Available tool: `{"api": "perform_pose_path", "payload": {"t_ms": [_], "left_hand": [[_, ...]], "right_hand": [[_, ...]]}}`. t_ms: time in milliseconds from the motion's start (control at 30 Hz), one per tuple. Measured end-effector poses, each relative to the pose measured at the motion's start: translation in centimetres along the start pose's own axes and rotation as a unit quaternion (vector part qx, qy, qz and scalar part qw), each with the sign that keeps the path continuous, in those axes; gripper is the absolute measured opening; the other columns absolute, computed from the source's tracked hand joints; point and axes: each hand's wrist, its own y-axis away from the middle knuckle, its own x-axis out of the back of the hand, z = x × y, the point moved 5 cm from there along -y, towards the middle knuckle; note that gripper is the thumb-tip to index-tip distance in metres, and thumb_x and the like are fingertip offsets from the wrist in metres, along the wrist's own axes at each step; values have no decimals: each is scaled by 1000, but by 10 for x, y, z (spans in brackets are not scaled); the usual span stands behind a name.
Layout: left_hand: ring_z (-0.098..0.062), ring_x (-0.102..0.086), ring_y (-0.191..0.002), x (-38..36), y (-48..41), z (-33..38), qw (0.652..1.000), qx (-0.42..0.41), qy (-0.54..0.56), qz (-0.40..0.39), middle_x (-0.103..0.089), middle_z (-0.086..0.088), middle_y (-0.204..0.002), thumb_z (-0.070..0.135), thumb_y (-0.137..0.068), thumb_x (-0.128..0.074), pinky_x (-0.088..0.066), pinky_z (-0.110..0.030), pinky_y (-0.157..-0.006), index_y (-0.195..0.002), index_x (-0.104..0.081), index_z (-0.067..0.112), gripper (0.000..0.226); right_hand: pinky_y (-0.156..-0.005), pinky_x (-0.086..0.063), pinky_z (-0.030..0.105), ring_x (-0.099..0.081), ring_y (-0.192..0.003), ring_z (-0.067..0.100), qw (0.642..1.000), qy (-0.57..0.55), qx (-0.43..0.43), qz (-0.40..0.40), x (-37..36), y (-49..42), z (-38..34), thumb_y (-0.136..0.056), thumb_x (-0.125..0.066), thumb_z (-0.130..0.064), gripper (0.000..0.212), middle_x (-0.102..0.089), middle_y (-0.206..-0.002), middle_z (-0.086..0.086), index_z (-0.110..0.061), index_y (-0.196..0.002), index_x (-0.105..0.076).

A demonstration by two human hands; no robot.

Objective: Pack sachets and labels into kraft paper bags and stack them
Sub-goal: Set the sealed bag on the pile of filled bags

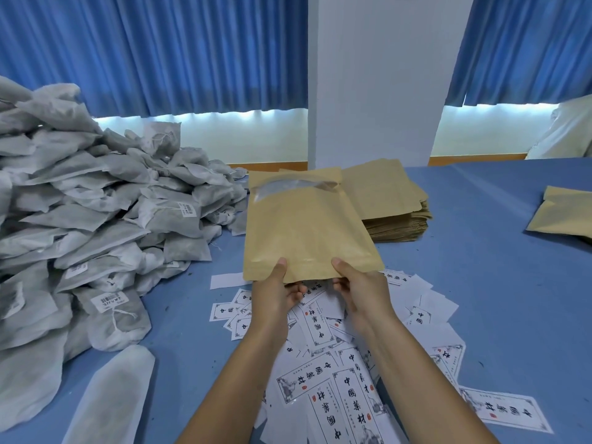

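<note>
well, the left hand [275,293] and right hand [358,286] each pinch the near edge of one bag [304,225], thumbs on top and fingers under. the bag juts out flat above the worktop [496,283], open mouth at the far end. i'd say the risk is in that grip: held by one edge only, the bag could sag or tip forward, and anything inside might slide out of the mouth. whether a sachet or label is in there already i cannot tell. setting it down carelessly could also scatter the labels [320,379] lying loose right beneath the hands. to the left a big heap of sachets [96,203] slumps toward the middle, its foot near the bag and easy to knock. behind the bag sits a stack [384,200] of empty bags, partly hidden by it, and a lone bag [567,216] lies well off to the right.
</note>
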Motion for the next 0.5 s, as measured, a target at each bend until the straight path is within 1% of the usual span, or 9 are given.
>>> {"api": "perform_pose_path", "payload": {"t_ms": [100, 167, 267, 367, 433, 500], "left_hand": [[-11, -52, -40, -2, 1, -3, 1000, 2, -3, 0, -62, -9, -75, 23, -96, -55, -42, -18, -40, -98, -59, 10, 14], [-11, -52, -39, -3, 0, -3, 1000, -1, 0, 6, -62, -8, -73, 23, -96, -56, -42, -18, -39, -100, -59, 10, 14], [-11, -52, -39, -3, 1, -5, 1000, 6, -2, -3, -64, -5, -61, 24, -96, -55, -43, -18, -40, -93, -60, 10, 15], [-11, -53, -40, -4, 2, -8, 1000, 14, -9, -12, -64, -5, -61, 25, -96, -56, -45, -19, -42, -89, -60, 12, 15], [-11, -53, -40, -4, 3, -7, 1000, 12, -6, -13, -65, -5, -59, 25, -96, -56, -46, -19, -42, -89, -60, 12, 15], [-11, -54, -41, -4, 3, -6, 1000, 10, -8, -11, -65, -4, -56, 26, -96, -55, -46, -19, -43, -88, -60, 12, 17]], "right_hand": [[-59, -49, 25, -52, -50, 13, 1000, 2, 4, 10, 5, -3, -1, -83, -70, -1, 11, -59, -62, 5, -5, -76, -62], [-55, -51, 23, -53, -50, 13, 1000, -15, -7, -7, 3, -2, 1, -83, -69, -2, 7, -62, -64, 6, -3, -80, -63], [-49, -50, 19, -58, -57, 15, 999, -25, -24, -37, -5, 1, 4, -83, -70, -1, 6, -67, -74, 7, -2, -85, -65], [-49, -49, 18, -60, -64, 16, 999, -20, -20, -32, -5, 0, 4, -83, -69, 1, 6, -68, -81, 8, -2, -85, -65], [-49, -50, 18, -60, -65, 16, 999, -26, -19, -32, -4, 0, 4, -83, -69, 1, 5, -68, -82, 8, -2, -85, -65], [-52, -52, 19, -61, -66, 17, 998, -36, -30, -49, -6, 0, 6, -84, -68, -1, 5, -68, -82, 10, 0, -87, -65]]}}
